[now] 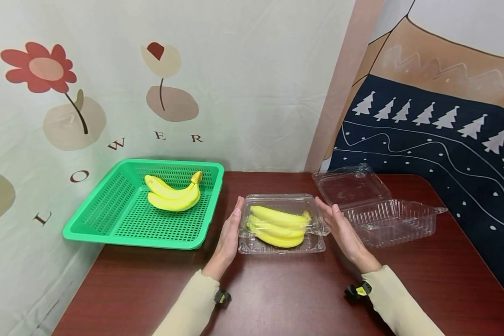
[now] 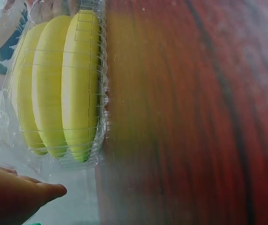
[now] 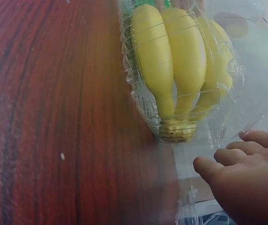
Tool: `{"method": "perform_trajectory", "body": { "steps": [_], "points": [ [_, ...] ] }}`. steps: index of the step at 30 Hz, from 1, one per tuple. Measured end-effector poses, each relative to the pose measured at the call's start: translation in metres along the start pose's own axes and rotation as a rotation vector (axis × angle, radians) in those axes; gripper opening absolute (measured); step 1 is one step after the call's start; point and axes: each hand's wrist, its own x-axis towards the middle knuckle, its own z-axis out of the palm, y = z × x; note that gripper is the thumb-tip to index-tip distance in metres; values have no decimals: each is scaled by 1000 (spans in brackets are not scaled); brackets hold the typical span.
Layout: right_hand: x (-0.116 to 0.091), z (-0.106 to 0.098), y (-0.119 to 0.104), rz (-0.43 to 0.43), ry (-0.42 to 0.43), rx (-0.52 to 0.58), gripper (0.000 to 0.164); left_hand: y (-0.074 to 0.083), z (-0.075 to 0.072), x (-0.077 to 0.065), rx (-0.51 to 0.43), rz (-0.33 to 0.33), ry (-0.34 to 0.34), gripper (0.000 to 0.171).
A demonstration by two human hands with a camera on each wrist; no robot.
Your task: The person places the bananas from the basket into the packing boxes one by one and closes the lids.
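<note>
A clear plastic clamshell box (image 1: 282,249) stands in the middle of the table with a bunch of yellow bananas (image 1: 277,228) inside. Its lid lies over the fruit; whether it is latched I cannot tell. My left hand (image 1: 228,238) is at the box's left side, fingers fairly straight and pointing away from me. On the right side, my right hand (image 1: 346,235) mirrors it, its fingers extended beside the lid corner. In the right wrist view the banana stems (image 3: 178,130) face that hand. Neither hand is curled round the box; exact contact is hard to tell.
A green plastic basket (image 1: 134,240) at the left holds another banana bunch (image 1: 174,198). Behind my right hand, a second clear clamshell box (image 1: 403,228) stands with its lid raised. Printed cloth (image 1: 252,93) hangs behind the dark red table (image 1: 285,298).
</note>
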Motion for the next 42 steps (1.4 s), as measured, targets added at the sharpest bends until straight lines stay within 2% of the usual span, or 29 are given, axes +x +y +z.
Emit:
{"method": "perform_trajectory", "body": {
  "steps": [11,23,36,42],
  "points": [
    [-2,-1,0,-10,-22,-7,75,2,0,-3,67,-47,-16,66],
    [-8,-4,2,0,-56,-49,69,2,-4,-7,132,-70,-76,68],
    [-22,-8,0,102,-58,-181,61,11,-10,-14,175,-134,-148,72],
    [-30,-8,-1,140,-30,-333,58,10,-16,-20,221,-147,-186,68]
  ]
}}
